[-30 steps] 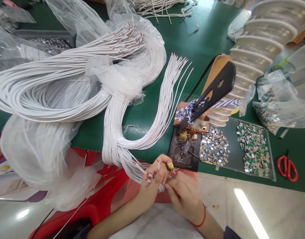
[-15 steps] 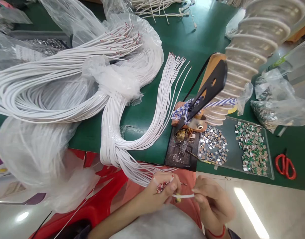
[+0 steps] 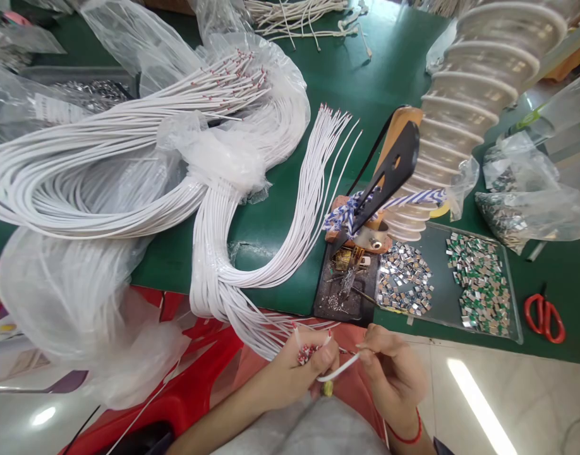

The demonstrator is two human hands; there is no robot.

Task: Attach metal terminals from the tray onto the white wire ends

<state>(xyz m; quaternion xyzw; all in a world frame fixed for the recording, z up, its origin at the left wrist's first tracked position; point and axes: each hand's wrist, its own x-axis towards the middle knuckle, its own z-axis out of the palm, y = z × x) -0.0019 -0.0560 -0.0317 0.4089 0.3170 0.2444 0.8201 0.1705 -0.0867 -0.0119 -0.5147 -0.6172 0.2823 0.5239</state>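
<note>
My left hand (image 3: 297,363) is closed around a bunch of white cables, whose red-tipped ends (image 3: 308,354) poke out of the fist. One white cable end (image 3: 338,369) curves out between my two hands. Its tip is pinched between the thumb and fingers of my right hand (image 3: 392,373). A small yellowish piece (image 3: 326,388) sits just under that cable by my left hand; its kind is unclear. The held cables run back to the white cable bundle (image 3: 209,253) draped over the table edge.
A clear ribbed hose (image 3: 479,82) hangs above a clamped soldering stand (image 3: 366,240) with a dark tray (image 3: 337,303). Right of it, a flat tray (image 3: 439,265) bears small metal connectors. Red scissors (image 3: 544,318) lie at the right edge, near clear bags of parts (image 3: 512,215).
My right hand has moved slightly left and up, closer to my left hand. The cable end between them, nearly straight before, now bends upward to the right.
</note>
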